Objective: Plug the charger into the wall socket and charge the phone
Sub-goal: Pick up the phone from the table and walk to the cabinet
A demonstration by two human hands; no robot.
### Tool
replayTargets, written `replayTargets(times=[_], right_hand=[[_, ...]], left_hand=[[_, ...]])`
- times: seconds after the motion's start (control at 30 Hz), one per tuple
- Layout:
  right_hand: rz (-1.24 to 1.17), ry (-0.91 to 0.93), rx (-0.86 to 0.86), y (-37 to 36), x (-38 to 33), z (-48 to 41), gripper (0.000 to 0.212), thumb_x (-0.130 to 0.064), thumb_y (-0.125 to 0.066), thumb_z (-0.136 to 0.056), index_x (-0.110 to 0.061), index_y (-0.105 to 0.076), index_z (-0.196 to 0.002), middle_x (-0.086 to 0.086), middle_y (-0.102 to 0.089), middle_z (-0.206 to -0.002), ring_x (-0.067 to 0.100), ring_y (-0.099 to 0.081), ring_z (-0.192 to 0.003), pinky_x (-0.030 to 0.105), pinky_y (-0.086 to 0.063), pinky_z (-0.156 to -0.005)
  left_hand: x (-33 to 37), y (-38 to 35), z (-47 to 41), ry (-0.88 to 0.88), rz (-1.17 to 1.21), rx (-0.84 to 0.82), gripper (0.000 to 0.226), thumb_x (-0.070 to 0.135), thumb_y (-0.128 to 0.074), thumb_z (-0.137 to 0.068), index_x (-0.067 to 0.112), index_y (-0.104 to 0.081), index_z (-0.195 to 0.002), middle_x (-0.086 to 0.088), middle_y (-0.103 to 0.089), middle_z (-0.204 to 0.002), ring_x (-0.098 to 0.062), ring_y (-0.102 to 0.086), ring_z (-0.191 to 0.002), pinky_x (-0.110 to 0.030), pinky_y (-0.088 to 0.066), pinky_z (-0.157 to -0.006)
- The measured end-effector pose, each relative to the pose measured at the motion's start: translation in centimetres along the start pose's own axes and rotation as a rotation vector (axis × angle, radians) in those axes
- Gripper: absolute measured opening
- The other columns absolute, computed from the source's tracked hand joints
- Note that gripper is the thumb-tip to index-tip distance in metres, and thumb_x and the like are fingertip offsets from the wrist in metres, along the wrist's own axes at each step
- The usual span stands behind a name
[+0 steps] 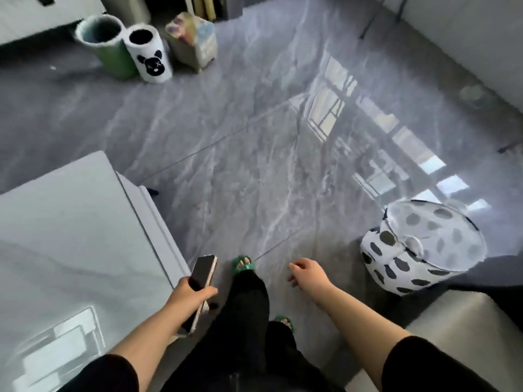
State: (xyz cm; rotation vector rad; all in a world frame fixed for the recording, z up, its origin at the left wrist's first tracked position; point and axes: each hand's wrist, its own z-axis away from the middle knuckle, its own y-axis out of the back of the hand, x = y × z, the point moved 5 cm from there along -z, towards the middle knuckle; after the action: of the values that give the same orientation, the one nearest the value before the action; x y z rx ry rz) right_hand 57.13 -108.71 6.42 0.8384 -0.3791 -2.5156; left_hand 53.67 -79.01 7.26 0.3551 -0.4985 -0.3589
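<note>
The left hand (188, 292) is clamped around a slim dark-screened phone with a pale gold edge (202, 278), fingers wrapped over the glass and the thumb on the near side. The phone's long axis runs from low beside the left wrist up and away, its top end pointing forward past the fingers. A small white piece shows just under the phone's lower end, but it is too unclear to say whether it is a charger or a cable. The right hand (307, 274) is empty, fingers loosely curled and apart, hanging well clear of the left hand on the far side of the black-trousered legs.

Just left of the left hand lies the glossy grey tabletop (70, 222). Right of the right hand stands a round white stool with dark spots (421, 250). Ahead of both hands the polished grey marble floor (226, 137) stretches away, and far ahead of the left hand sit a green cylindrical bin (107, 46) and a white cylindrical bin with a black face print (150, 52).

No wall socket is in sight, so which way it lies from the hands cannot be told. The left hand already has the phone; the free right hand looks best placed to handle the plug.
</note>
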Motion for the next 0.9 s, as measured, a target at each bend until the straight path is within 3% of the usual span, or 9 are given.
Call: replayTargets(times=[0.1, 0.27, 0.47, 0.63, 0.77, 0.9], right_hand=[[0.08, 0.028, -0.056, 0.3, -4.8, -3.8, 0.015, -0.021, -0.051, -0.093, -0.015, -0.062, -0.085, 0.002, -0.068, -0.069, 0.014, -0.059, -0.053, 0.022, -0.042, -0.051], [0.159, -0.008, -0.091, 2.3, -10.3, -8.5, 0.015, -0.021, -0.053, -0.092, -0.02, -0.062, -0.079, -0.001, -0.069, -0.067, 0.013, -0.06, -0.053, 0.023, -0.041, -0.053], [0.205, -0.053, -0.04, 7.4, -16.7, -14.0, 0.014, -0.021, -0.054, -0.091, -0.012, -0.065, -0.089, 0.006, -0.071, -0.075, 0.018, -0.062, -0.06, 0.025, -0.046, -0.056], [0.286, -0.066, -0.069, 11.1, -23.3, -20.0, 0.017, -0.021, -0.053, -0.092, -0.008, -0.064, -0.092, 0.01, -0.07, -0.079, 0.022, -0.06, -0.064, 0.03, -0.043, -0.061], [0.399, -0.026, -0.14, 11.8, -30.3, -25.8, 0.017, -0.018, -0.052, -0.092, -0.007, -0.064, -0.089, 0.009, -0.068, -0.073, 0.021, -0.058, -0.058, 0.027, -0.041, -0.056], [0.504, 0.042, -0.246, 9.2, -39.4, -30.8, 0.015, -0.012, -0.051, -0.091, -0.005, -0.064, -0.085, 0.008, -0.065, -0.066, 0.017, -0.054, -0.048, 0.02, -0.039, -0.044]], left_hand=[[0.7, 2.3, -1.9, 0.066, 0.102, 0.02, 0.05, 0.033, -0.076, -0.072, 0.011, -0.055, -0.111, -0.01, -0.064, -0.092, -0.024, -0.061, -0.08, -0.031, -0.043, -0.062], [3.7, 5.1, -4.8, 0.144, 0.24, 0.052, 0.044, 0.032, -0.077, -0.071, 0.013, -0.057, -0.105, -0.009, -0.065, -0.092, -0.022, -0.062, -0.08, -0.03, -0.045, -0.061], [11.5, 8.2, -8.8, 0.129, 0.383, 0.064, 0.028, 0.03, -0.076, -0.075, 0.014, -0.057, -0.087, -0.009, -0.063, -0.081, -0.021, -0.059, -0.072, -0.027, -0.042, -0.06], [19.1, 11.0, -13.4, 0.083, 0.558, 0.053, 0.031, 0.039, -0.074, -0.076, 0.018, -0.057, -0.09, -0.009, -0.064, -0.087, -0.023, -0.063, -0.078, -0.03, -0.048, -0.06], [23.7, 13.5, -17.3, 0.106, 0.589, 0.071, 0.046, 0.052, -0.074, -0.067, 0.019, -0.06, -0.097, -0.008, -0.067, -0.094, -0.021, -0.064, -0.088, -0.031, -0.048, -0.068], [26.9, 16.2, -20.2, 0.186, 0.673, 0.146, 0.047, 0.051, -0.075, -0.058, 0.017, -0.06, -0.086, -0.005, -0.064, -0.076, -0.021, -0.062, -0.071, -0.031, -0.046, -0.061]])
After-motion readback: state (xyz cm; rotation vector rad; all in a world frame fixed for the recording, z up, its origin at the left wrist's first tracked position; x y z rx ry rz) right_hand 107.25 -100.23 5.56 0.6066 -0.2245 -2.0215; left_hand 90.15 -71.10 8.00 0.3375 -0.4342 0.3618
